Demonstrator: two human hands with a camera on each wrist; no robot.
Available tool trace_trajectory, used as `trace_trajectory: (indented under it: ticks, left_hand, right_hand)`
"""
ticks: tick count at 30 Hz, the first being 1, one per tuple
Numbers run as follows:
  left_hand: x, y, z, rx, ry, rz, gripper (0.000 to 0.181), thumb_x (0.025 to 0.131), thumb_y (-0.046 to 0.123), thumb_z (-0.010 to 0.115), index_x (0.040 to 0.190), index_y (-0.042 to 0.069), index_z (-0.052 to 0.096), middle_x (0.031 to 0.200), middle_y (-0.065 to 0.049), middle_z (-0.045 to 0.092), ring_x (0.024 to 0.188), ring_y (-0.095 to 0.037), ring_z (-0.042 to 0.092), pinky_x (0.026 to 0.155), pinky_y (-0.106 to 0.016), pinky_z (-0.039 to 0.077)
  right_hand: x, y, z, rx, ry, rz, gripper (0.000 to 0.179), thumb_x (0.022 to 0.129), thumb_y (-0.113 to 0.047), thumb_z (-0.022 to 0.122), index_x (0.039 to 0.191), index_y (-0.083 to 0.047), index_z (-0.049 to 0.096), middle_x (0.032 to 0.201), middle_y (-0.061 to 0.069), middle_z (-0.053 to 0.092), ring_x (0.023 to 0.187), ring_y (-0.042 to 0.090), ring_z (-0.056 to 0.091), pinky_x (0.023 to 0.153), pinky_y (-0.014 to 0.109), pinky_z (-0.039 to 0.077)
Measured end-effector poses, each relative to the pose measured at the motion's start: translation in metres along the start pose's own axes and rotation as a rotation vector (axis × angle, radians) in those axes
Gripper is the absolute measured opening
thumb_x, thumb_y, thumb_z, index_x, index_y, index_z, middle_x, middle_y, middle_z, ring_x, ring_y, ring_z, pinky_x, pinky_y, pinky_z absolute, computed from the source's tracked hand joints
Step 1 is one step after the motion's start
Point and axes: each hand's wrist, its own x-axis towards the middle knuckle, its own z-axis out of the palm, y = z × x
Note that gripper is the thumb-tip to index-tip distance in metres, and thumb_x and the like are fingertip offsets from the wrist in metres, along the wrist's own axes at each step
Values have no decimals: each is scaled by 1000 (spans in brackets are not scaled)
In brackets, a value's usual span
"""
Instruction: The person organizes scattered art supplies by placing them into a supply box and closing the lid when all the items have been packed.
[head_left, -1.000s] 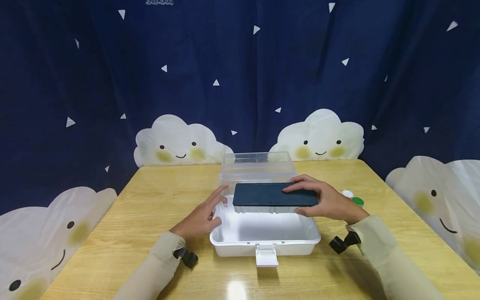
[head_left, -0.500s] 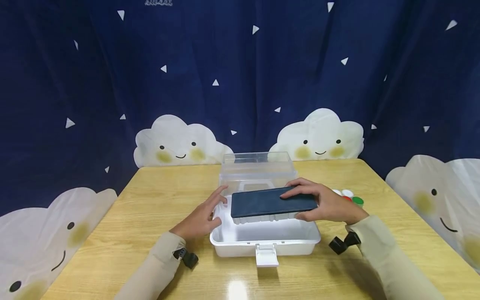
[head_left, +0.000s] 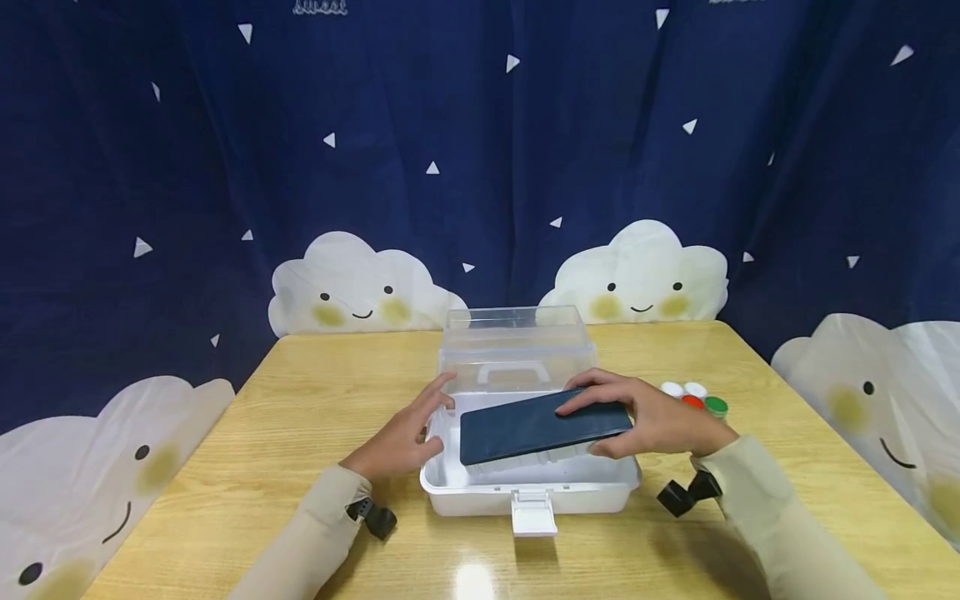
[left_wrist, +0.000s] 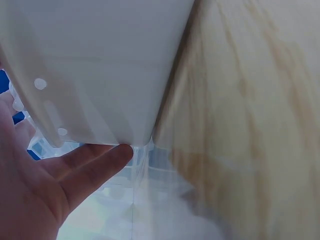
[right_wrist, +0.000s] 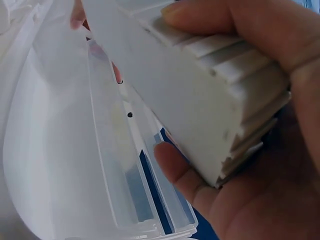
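Note:
A long white case with a dark blue flat lid (head_left: 536, 429) and ribbed sides is tilted inside an open white storage box (head_left: 525, 500), its left end lower. My right hand (head_left: 656, 417) grips its right end, fingers on the lid and thumb at the near side. In the right wrist view, the case's pale underside (right_wrist: 175, 95) shows between the thumb and fingers. My left hand (head_left: 405, 433) holds the storage box by its left rim. From the left wrist, two fingers (left_wrist: 95, 170) reach along the box's end wall (left_wrist: 100, 75) to its corner.
The storage box's clear lid (head_left: 517, 333) stands raised at the back, with a handle on it. White, red and green (head_left: 716, 406) round caps stand on the wooden table (head_left: 337, 375) beyond my right hand. The box's front latch (head_left: 533, 515) hangs down. A blue curtain (head_left: 480, 150) is behind.
My right hand has lowered the case toward the near side of the storage box, and its left end has dipped and turned nearer me. The left hand stays put.

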Motion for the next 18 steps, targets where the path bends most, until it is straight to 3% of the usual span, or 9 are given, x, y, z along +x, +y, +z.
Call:
trace_trajectory:
  ticks: [6, 18]
  left_hand:
    - [0, 0, 0, -3, -4, -24, 40, 82, 4, 54, 119, 18, 44, 159, 14, 11, 52, -5, 33, 52, -24, 40]
    - [-1, 1, 0, -9, -3, -30, 43, 82, 0, 57, 119, 18, 45, 160, 6, 13, 54, -6, 37, 55, -26, 43]
  right_hand:
    - [1, -3, 3, -68, 12, 0, 48, 76, -30, 79, 121, -38, 64, 137, -8, 46, 116, 19, 49, 87, 33, 47]
    - [3, -9, 8, -99, -33, 51, 43, 78, -33, 77, 118, -40, 63, 132, -9, 47, 112, 19, 50, 86, 33, 48]
